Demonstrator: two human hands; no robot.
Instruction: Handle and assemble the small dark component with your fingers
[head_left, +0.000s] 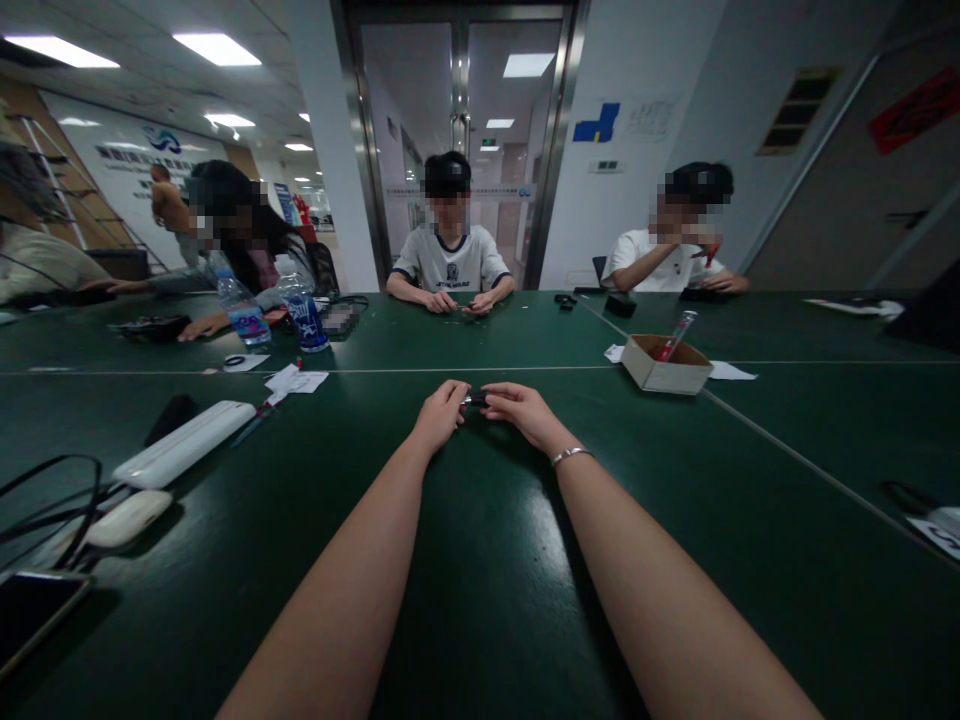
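Both my arms stretch forward over the green table [480, 540]. Between my hands is a small dark object with a shiny silvery end [474, 399]; its kind is too small to make out. My left hand [444, 415] is closed on the silvery end, fingertips pinching it. On the dark end, my right hand [523, 412] pinches with thumb and fingers; a silver bracelet [572, 455] circles that wrist. My fingers hide part of the object, which is held close above the tabletop.
To the left lie a white power strip [187, 445], a white rounded device [131, 518], cables and a phone [37, 610]. Two bottles [304, 310] stand farther back. A cardboard box [666, 370] with a red-tipped tool is at right. Several people sit around the table.
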